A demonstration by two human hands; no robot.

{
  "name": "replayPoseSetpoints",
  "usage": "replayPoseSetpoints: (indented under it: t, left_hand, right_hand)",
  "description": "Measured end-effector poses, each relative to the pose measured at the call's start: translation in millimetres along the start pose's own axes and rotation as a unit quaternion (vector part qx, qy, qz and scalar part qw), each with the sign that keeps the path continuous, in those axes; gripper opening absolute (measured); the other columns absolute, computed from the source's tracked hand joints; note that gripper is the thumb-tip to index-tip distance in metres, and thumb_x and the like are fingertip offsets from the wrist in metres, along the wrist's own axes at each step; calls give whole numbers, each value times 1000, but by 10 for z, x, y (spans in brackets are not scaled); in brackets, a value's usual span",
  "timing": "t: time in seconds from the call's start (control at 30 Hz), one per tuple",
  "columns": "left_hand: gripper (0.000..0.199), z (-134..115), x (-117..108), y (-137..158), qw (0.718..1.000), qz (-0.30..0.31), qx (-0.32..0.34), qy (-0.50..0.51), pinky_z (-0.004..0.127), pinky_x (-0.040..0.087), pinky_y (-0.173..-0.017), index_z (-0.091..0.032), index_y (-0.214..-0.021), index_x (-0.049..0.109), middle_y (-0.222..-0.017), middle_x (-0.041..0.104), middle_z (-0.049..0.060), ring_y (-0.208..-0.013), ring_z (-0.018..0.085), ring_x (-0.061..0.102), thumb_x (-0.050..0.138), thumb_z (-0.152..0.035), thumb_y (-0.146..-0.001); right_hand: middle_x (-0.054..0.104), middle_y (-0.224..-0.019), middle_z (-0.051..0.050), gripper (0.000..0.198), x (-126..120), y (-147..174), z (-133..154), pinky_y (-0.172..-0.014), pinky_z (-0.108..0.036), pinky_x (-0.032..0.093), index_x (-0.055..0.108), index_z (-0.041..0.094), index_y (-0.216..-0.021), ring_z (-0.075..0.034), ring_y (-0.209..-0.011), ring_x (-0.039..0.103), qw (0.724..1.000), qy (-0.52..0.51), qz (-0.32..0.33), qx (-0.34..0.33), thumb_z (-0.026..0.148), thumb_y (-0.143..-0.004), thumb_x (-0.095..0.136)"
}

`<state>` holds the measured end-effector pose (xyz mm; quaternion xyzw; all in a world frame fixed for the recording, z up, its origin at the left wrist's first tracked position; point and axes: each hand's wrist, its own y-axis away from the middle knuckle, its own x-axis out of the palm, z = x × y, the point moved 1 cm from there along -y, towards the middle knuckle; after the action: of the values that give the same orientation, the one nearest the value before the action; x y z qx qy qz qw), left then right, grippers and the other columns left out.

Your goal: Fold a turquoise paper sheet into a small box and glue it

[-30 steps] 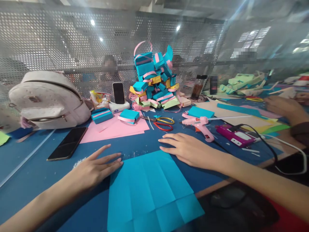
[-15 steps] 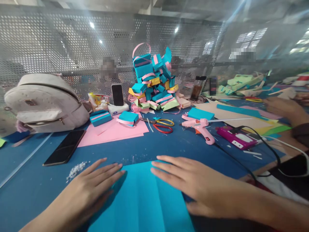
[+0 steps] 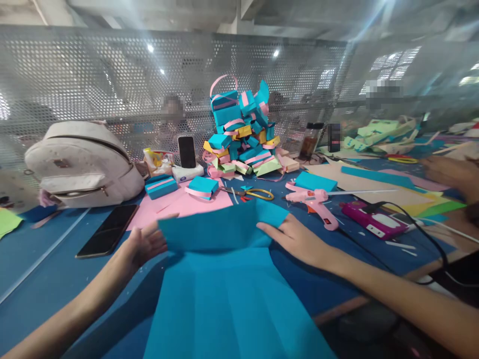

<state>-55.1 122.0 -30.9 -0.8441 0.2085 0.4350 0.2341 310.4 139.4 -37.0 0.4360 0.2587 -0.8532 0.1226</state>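
A sheet of blue paper [image 3: 232, 299] with long creases lies before me, its far end folded up into a raised flap. My right hand [image 3: 299, 239] grips the flap's right corner, thumb in front and fingers behind. At the left end of the flap, my left hand [image 3: 147, 242] has its fingers bent at the edge, their tips partly hidden behind the paper. Beyond the flap lie scissors [image 3: 259, 193] with yellow and red handles, the red one mostly covered. A pink hot glue gun [image 3: 318, 204] rests to the right.
A black phone [image 3: 108, 232] and a white backpack [image 3: 84, 167] are at left. Small blue paper boxes [image 3: 202, 187] sit on pink paper [image 3: 149, 209]. A pile of paper boxes [image 3: 243, 134] stands behind. At right are a purple power strip [image 3: 374, 220], cables and another person's hand [image 3: 449, 169].
Both hands went from lying over the sheet to its far corners, moving outward and away. The far end of the blue paper has been lifted and folded up, partly covering the scissors.
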Motion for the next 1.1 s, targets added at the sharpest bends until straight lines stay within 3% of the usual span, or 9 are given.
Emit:
replayPoseSetpoints:
  t: [0.17, 0.27, 0.37, 0.43, 0.53, 0.6, 0.67, 0.87, 1.1]
  left_hand:
    - [67, -35, 113, -49, 983, -26, -131, 128, 40, 59, -81, -27, -151, 31, -136, 61, 15, -118, 33, 63, 43, -60, -94]
    - [80, -167, 207, -68, 938, -10, -218, 267, 41, 59, -84, -23, -149, 33, -138, 58, 18, -116, 33, 64, 61, -61, -84]
    - [87, -214, 215, -134, 902, 2, -250, 353, 44, 57, -91, -21, -147, 35, -136, 60, 18, -115, 31, 65, 75, -52, -75]
    - [80, -199, 161, -202, 905, 28, -232, 355, 46, 55, -93, -20, -142, 44, -131, 64, 16, -111, 31, 67, 76, -48, -74]
    - [57, -168, 3, -331, 944, 76, -145, 287, 45, 52, -98, -21, -129, 57, -126, 68, 9, -111, 28, 67, 72, -41, -78]
    - [49, -161, -125, -424, 968, 91, -100, 209, 42, 50, -101, -22, -126, 59, -129, 67, 6, -115, 26, 64, 68, -35, -80]
    - [46, -172, -234, -517, 988, 94, -72, 100, 40, 48, -101, -23, -123, 61, -129, 67, 4, -116, 26, 63, 67, -32, -79]
    - [41, -166, -167, -738, 984, 68, -43, -158, 34, 52, -89, -23, -113, 69, -115, 73, 4, -104, 25, 68, 66, -23, -72]
    - [27, -251, 202, -729, 970, 18, -38, -238, 30, 53, -80, -22, -103, 71, -101, 76, 5, -92, 23, 71, 63, -19, -77]
  right_hand:
    - [23, -49, 5, 63, 54, -66, -104, -49, -28, 27, 19, 24, -51, -10, -45, 30, 985, -137, -41, 92, 67, -91, 41]
    - [17, -51, 7, 65, 74, -69, -135, -45, -26, 23, 17, 24, -53, -9, -45, 24, 970, -170, -103, 138, 73, -83, 48]
    - [32, -49, 6, 58, 99, -33, -166, -45, -26, 35, 35, 23, -55, -12, -45, 39, 957, -210, -88, 181, 71, -84, 49]
    - [53, -57, 1, 48, 98, -5, -184, -52, -30, 47, 54, 20, -68, -19, -56, 56, 956, -236, -35, 173, 63, -89, 48]
    - [71, -102, -10, 38, 3, -11, -192, -76, -39, 57, 58, 20, -119, -28, -95, 67, 974, -215, -19, 69, 47, -93, 52]
    - [57, -136, -13, 59, -123, -57, -166, -91, -43, 54, 31, 26, -146, -29, -122, 57, 986, -143, -88, -9, 37, -93, 55]
    - [43, -150, -13, 72, -256, -124, -89, -100, -46, 50, 16, 28, -152, -30, -134, 47, 986, -19, -157, -43, 31, -92, 56]
    - [40, -152, -10, 76, -314, -373, 340, -114, -48, 35, 28, 24, -150, -30, -142, 35, 960, 198, -79, -183, 27, -85, 69]
    - [68, -109, -10, 51, 136, -762, 345, -85, -37, 47, 59, 15, -113, -27, -102, 63, 962, 195, 91, -165, 33, -71, 84]
